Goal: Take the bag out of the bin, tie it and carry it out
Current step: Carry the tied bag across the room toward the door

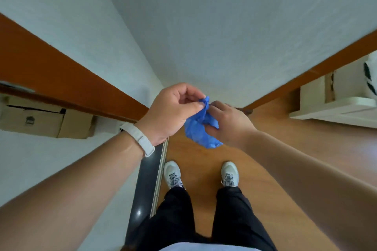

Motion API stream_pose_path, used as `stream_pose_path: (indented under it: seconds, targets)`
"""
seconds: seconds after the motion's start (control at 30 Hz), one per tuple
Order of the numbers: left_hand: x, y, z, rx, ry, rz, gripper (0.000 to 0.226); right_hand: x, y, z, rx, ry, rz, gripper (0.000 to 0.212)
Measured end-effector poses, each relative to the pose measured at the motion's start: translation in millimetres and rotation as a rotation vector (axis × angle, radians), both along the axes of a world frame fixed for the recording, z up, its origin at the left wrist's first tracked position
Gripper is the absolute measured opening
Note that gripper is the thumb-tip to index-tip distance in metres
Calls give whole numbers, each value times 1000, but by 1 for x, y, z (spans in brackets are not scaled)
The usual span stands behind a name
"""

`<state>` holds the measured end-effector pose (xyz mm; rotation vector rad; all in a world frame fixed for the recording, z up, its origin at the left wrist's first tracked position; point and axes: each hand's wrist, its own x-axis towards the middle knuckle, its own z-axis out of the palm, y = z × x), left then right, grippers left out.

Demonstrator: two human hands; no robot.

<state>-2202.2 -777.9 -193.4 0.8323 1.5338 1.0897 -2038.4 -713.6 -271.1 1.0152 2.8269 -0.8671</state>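
A small crumpled blue plastic bag (201,128) hangs between both hands in front of my chest, above the wooden floor. My left hand (173,112), with a white band on its wrist, pinches the bag's top end between thumb and fingers. My right hand (228,122) grips the bunched bag from the right, its fingers wrapped around the middle. The bag's loose lower end droops below my right hand. No bin is in view.
I stand on a wooden floor (275,149) facing a white wall (224,26) with a brown skirting board (61,71). Cardboard boxes (40,120) sit at the left. White furniture (336,106) stands at the right. A dark threshold strip (146,179) runs beside my left shoe.
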Motion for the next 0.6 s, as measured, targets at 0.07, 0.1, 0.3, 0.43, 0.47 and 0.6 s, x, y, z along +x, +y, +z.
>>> stream_pose_path:
  seconds: [0.07,0.1,0.3,0.43,0.47,0.6]
  targets:
    - [-11,8,-31,-7,-10,-29,21,-10,2,-32,-3,8,-23,41]
    - [-15,11,-48,-14,-23,-32,22,-14,2,-49,-15,10,-40,41]
    - [-26,30,-180,-74,-138,52,17,-33,11,-174,-12,-10,-90,34]
    - [-23,37,-274,-134,-176,111,15,-37,12,-265,-17,-60,-135,37]
    - [-22,39,-295,-146,-182,120,15,-38,12,-286,-14,-75,-141,38]
    - [-21,41,-372,-214,-173,146,23,-38,14,-359,16,-145,-149,40]
